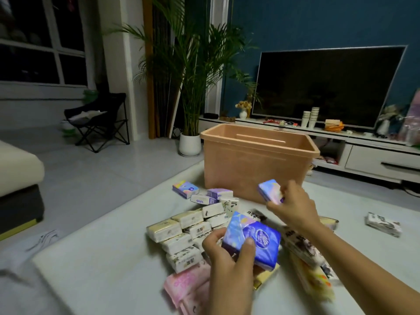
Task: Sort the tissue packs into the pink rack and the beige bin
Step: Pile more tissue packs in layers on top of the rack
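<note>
Beige bin [250, 169] sits at the far end of the white tabletop [109, 258], top open. The left hand [227, 253] is well in front of the bin, thumb and fingers wrapped round a blue tissue pack [254, 239] with a round white logo. It's held up over the pile of cream packs [181, 226] lying in front of the bin. The right hand [293, 205] is closer in, right by the bin's front wall, pinching a smaller blue-purple pack [270, 192]. That one's blurry, so I can't read the print. A few purple and blue packs [204, 194] lie just off the bin's front left corner. The pink packs [184, 285] are farthest from the bin, at the near edge. One black-and-white pack [383, 223] lies alone off to the bin's front right, well apart from the pile.
</note>
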A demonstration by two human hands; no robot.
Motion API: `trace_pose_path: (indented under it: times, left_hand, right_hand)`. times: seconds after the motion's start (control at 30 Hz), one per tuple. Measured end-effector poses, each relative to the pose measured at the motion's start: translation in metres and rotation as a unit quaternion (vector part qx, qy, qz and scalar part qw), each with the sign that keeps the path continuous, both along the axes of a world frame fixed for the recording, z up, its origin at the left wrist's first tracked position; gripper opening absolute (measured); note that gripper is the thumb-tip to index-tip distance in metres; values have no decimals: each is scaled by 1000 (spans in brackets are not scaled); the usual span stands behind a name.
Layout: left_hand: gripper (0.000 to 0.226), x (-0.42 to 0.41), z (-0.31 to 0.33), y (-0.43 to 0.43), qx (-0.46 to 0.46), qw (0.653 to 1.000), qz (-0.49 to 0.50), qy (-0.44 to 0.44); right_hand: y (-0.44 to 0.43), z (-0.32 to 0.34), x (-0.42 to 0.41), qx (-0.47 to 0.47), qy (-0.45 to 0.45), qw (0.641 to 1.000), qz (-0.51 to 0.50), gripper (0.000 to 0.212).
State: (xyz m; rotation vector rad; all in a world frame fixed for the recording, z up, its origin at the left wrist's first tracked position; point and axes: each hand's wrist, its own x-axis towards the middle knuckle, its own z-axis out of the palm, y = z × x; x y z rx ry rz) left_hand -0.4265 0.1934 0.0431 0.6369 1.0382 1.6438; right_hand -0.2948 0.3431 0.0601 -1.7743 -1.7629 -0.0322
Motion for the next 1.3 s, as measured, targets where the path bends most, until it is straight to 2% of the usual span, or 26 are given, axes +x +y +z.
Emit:
trace_pose_path:
  times: [0.03,0.1,0.17,0.2,0.27,0.33,0.4,0.47,0.53,0.57,0.6,0.63,0.7,0.73,0.8,0.83,0.87,0.9,0.97,1.1,1.2,1.3]
  left_hand:
    - [29,0,1,-4,18,1000,13,-14]
    - [27,-3,-1,-14,33,997,51,-40]
    - [29,-3,6,-29,31,993,97,-66]
    - [31,3,12,-39,28,992,100,-78]
    - [36,28,36,-67,29,995,40,-89]
    - [45,61,63,-98,53,997,-48,-37]
    - [54,91,94,-129,96,988,-117,11]
    - [71,116,123,-155,126,974,-177,56]
    - [61,142,145,-172,148,962,-219,68]
    - [51,157,155,-180,156,957,-235,71]
    - [43,174,162,-190,160,952,-249,75]
    - [33,192,169,-201,164,947,-266,78]
    - [22,224,180,-221,182,930,-305,98]
    - [19,237,184,-230,193,922,-316,110]
    - [15,258,189,-240,200,917,-308,153]
    - [17,266,191,-240,200,918,-294,176]
    - [21,273,192,-239,201,919,-277,197]
    - [26,280,194,-238,201,919,-261,218]
    - [35,291,195,-234,206,913,-231,267]
    - [42,306,189,-224,230,885,-161,371]
    - [29,312,182,-219,240,878,-142,389]
    - [8,315,177,-221,245,887,-149,361]
  right_hand:
    - [-15,8,-5,30,65,997,18,40]
    - [-52,26,-10,57,174,982,51,39]
    - [-103,49,-6,50,296,950,88,33]
    - [-131,63,1,48,346,931,105,28]
    - [-190,87,21,90,386,908,137,22]
    - [-251,106,43,177,362,901,160,24]
    - [-310,123,66,295,245,915,123,38]
    - [-367,134,100,349,134,925,60,41]
    - [-413,144,134,391,103,915,14,35]
    - [-433,146,154,400,141,906,2,24]
    - [-449,145,173,391,216,895,-1,8]
    - [-466,142,188,384,276,881,-18,7]
    - [-493,156,209,349,307,885,-15,15]
    - [-506,160,217,339,319,884,-52,18]
    - [-524,154,242,365,302,871,-129,17]
    - [-525,158,251,386,226,882,-149,13]
    - [-523,159,263,400,118,890,-186,15]
    - [-517,158,273,408,53,884,-221,24]
    - [-503,151,284,391,3,893,-224,28]
    - [-474,149,292,397,-54,885,-236,31]
    - [-463,142,296,352,-92,895,-256,37]
    - [-461,135,296,334,-113,897,-265,53]
